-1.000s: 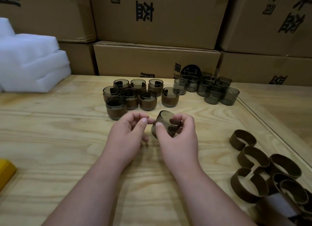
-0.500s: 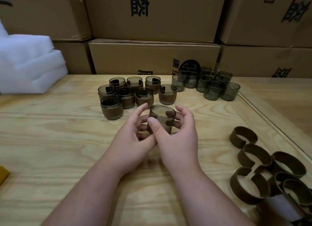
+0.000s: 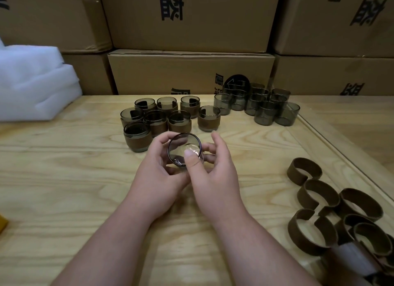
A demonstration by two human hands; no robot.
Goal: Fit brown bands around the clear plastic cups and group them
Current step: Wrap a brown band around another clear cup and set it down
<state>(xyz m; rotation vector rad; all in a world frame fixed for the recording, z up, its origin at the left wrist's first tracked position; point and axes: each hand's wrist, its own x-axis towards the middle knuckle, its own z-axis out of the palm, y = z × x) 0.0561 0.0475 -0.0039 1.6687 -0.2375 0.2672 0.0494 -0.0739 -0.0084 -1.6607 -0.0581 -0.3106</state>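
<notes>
Cup (image 3: 184, 150) held above surface (image 3: 64, 179) just before banded cups (image 3: 162, 117), mouth tipped toward camera, left hand (image 3: 158, 172) cradling wall, right hand (image 3: 210, 174) pinching rim; judged light, rigid, slick — best gripped by wall, loose bands (image 3: 319, 200) looking pliable.

Setting: warehouse or packing room. Evidence: stacked brown cardboard cartons with printed black characters (image 3: 191, 18) behind pale wooden surface (image 3: 64, 179); white foam sheets (image 3: 36, 87) piled at left.
</notes>
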